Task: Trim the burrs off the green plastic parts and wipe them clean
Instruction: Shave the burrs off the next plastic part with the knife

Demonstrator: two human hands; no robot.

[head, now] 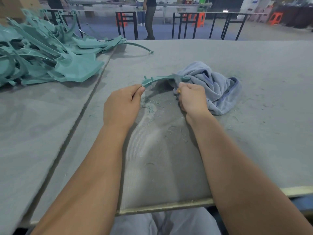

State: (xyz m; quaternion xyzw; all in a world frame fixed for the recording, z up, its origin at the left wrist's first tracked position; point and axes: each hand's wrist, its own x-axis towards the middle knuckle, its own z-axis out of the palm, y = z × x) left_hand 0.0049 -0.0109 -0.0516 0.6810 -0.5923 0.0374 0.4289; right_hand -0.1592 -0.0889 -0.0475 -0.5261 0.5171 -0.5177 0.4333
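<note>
A thin curved green plastic part (159,79) arches just above the grey table in front of me. My left hand (122,103) pinches its left end between thumb and fingers. My right hand (190,97) grips a fold of the blue-grey cloth (213,87) wrapped around the part's right stretch, with something small and yellow showing at the fingers. The part's right end is hidden in the cloth. Fine green shavings (152,107) lie on the table below the part.
A big pile of green plastic parts (42,53) covers the table's far left, with one long curved strip (140,46) sticking out to the right. A seam (81,114) splits the grey table surface. People, black tables and orange stools stand beyond the far edge.
</note>
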